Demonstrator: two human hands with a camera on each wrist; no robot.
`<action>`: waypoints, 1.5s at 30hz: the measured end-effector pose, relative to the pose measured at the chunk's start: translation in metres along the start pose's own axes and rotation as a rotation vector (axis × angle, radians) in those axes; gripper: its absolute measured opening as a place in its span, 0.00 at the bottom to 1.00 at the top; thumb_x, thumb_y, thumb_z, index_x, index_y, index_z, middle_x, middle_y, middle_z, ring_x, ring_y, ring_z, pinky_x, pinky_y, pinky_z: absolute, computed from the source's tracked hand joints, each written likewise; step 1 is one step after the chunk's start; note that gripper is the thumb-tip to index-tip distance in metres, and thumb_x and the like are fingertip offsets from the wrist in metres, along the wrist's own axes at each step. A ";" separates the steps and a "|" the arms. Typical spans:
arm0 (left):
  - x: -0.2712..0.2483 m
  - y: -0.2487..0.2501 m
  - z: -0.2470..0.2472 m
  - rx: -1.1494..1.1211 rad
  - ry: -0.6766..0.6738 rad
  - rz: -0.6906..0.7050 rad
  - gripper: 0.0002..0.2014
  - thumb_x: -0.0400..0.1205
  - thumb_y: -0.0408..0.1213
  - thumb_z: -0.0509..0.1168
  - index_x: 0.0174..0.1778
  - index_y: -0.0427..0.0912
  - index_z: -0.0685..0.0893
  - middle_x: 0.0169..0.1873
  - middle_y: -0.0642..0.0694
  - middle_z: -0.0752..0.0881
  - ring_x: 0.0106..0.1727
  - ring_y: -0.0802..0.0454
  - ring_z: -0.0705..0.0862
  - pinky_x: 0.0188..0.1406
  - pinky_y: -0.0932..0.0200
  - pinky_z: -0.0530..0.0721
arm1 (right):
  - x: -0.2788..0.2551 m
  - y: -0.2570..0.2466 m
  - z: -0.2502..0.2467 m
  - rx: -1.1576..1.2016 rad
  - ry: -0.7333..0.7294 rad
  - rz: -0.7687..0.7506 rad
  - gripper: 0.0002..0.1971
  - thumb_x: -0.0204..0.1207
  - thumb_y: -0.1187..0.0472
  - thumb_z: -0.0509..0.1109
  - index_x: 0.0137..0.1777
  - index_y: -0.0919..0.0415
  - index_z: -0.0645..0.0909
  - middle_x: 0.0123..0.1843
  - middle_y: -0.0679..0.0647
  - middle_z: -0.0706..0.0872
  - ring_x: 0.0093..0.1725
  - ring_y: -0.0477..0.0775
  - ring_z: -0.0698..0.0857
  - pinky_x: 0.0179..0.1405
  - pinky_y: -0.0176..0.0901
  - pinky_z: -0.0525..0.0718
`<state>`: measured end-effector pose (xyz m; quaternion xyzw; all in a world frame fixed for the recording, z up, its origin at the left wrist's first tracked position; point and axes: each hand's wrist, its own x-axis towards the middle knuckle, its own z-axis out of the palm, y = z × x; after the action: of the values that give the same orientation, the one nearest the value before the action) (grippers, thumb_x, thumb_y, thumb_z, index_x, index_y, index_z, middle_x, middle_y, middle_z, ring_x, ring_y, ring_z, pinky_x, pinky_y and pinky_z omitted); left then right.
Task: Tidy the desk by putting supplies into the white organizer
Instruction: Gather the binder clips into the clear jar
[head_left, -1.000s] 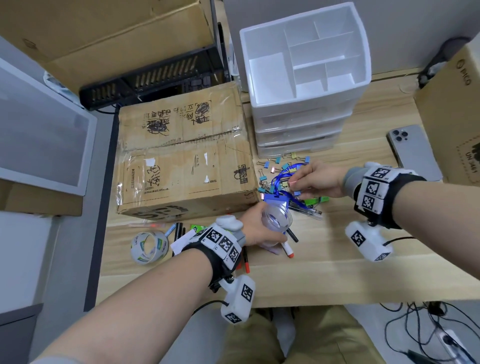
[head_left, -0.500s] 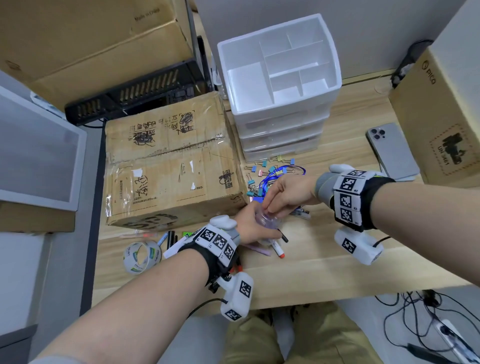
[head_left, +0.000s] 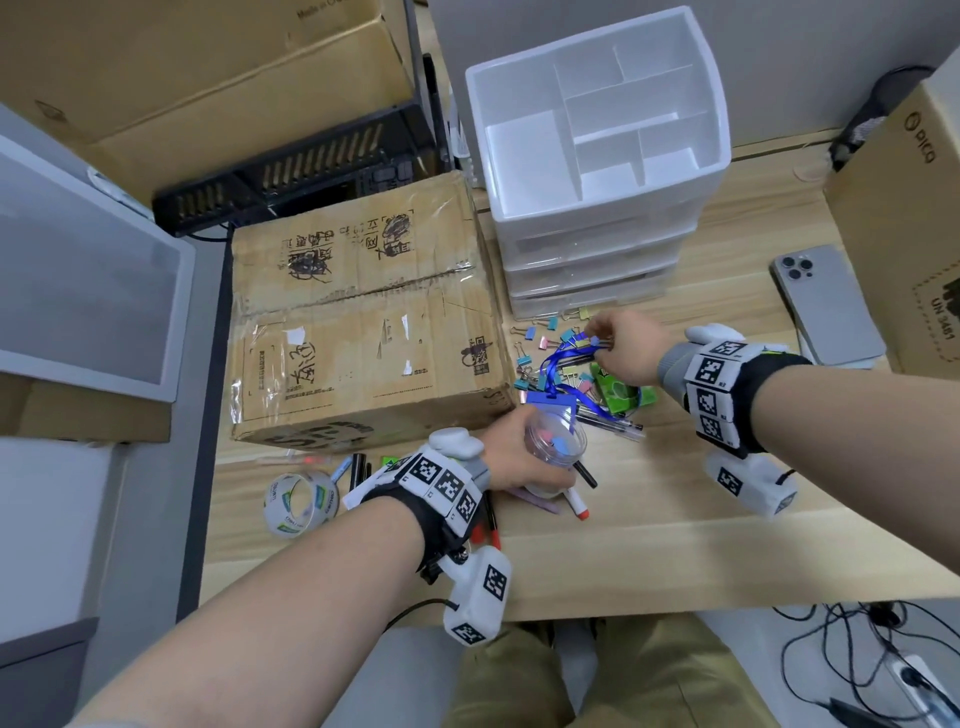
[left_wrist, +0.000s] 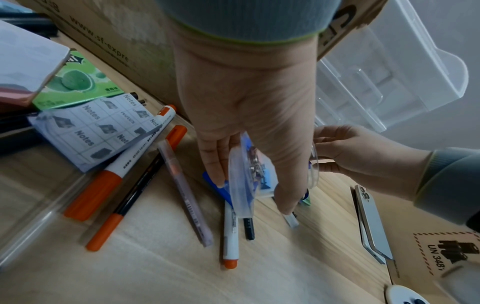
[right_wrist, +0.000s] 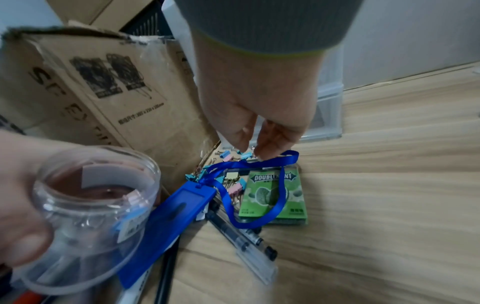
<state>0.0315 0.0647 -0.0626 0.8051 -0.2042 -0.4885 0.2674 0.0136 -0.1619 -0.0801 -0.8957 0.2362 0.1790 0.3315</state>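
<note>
The white organizer (head_left: 608, 234) stands at the back of the desk, its top compartments holding nothing. My left hand (head_left: 535, 462) grips a clear open jar (head_left: 555, 447) with a few binder clips inside, held just above the pens; the same jar (right_wrist: 91, 205) fills the lower left of the right wrist view. My right hand (head_left: 597, 340) reaches into the pile of coloured binder clips (head_left: 550, 353) before the organizer and pinches one small blue clip at its fingertips (right_wrist: 259, 153). A blue lanyard with badge holder (right_wrist: 182, 209) lies across the pile.
A green gum pack (head_left: 618, 389) and clear pens (head_left: 613, 423) lie beside the clips. Markers (left_wrist: 103, 185), sticky notes (left_wrist: 98, 127) and a tape roll (head_left: 298, 501) sit at the left. A cardboard box (head_left: 363, 322) borders the left, a phone (head_left: 826, 306) and another box (head_left: 904, 208) the right.
Half a second ago my right hand was over the jar's mouth; it has since moved back to the clip pile. The left hand keeps the jar in about the same place.
</note>
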 end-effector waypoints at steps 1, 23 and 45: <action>0.000 -0.001 -0.001 -0.001 0.003 0.002 0.32 0.68 0.43 0.84 0.63 0.49 0.74 0.47 0.59 0.80 0.46 0.64 0.80 0.37 0.71 0.75 | 0.002 -0.001 0.002 -0.047 0.008 -0.004 0.23 0.76 0.68 0.70 0.72 0.57 0.80 0.70 0.57 0.84 0.65 0.60 0.84 0.63 0.48 0.84; 0.006 -0.009 -0.007 0.055 -0.064 -0.017 0.27 0.69 0.41 0.83 0.56 0.48 0.74 0.43 0.57 0.80 0.40 0.66 0.78 0.27 0.81 0.72 | 0.006 -0.007 0.031 -0.391 -0.131 -0.281 0.16 0.75 0.67 0.67 0.62 0.55 0.83 0.59 0.52 0.83 0.56 0.60 0.84 0.50 0.50 0.83; 0.011 -0.007 -0.008 0.118 -0.098 -0.033 0.29 0.69 0.42 0.82 0.61 0.43 0.76 0.43 0.53 0.79 0.41 0.59 0.76 0.33 0.65 0.74 | 0.010 -0.009 0.036 -0.467 -0.184 -0.422 0.22 0.76 0.64 0.69 0.70 0.50 0.81 0.57 0.55 0.78 0.54 0.58 0.81 0.41 0.50 0.82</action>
<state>0.0436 0.0660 -0.0715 0.7979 -0.2322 -0.5187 0.2010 0.0204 -0.1350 -0.1058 -0.9568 -0.0329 0.2361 0.1668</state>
